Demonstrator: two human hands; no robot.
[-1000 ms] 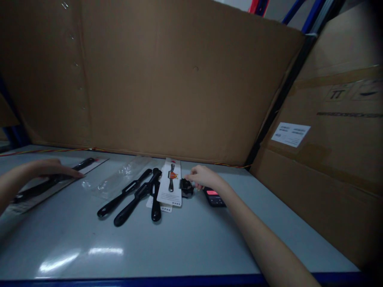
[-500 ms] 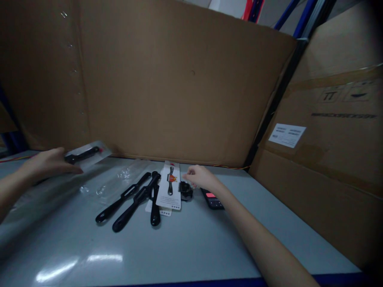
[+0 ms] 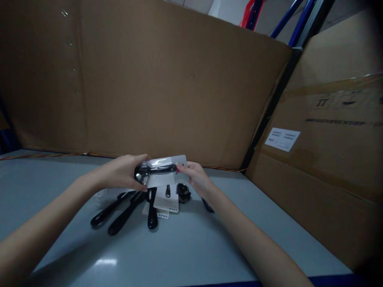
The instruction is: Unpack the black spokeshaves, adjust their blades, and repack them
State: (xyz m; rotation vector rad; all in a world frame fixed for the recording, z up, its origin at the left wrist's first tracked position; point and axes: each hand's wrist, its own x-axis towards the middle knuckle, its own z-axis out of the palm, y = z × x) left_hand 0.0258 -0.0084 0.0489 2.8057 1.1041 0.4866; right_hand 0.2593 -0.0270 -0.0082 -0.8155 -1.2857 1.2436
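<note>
Both hands hold a clear blister pack (image 3: 163,181) above the table, with a black-handled tool that looks like a spokeshave inside. My left hand (image 3: 127,171) grips its left end, where a shiny rounded part shows. At the right end, my right hand (image 3: 194,175) pinches the pack near a red mark. Below lie several black spokeshaves (image 3: 127,215), their far ends partly hidden by the pack and my left hand. Printed cards (image 3: 167,203) lie beside them, one showing a picture of such a tool. A small dark object (image 3: 183,193) sits right of the cards, its kind unclear.
Clear plastic packaging (image 3: 104,197) lies behind the tools. A dark phone-like device (image 3: 207,205) is partly hidden by my right arm. Cardboard walls (image 3: 167,87) stand behind the grey table (image 3: 179,255), with a large carton (image 3: 317,167) on the right. Thin wires (image 3: 60,154) run along the back.
My left hand has brought the blister pack from the far left to the middle. My right hand has risen from beside the small dark object and taken the pack's right end.
</note>
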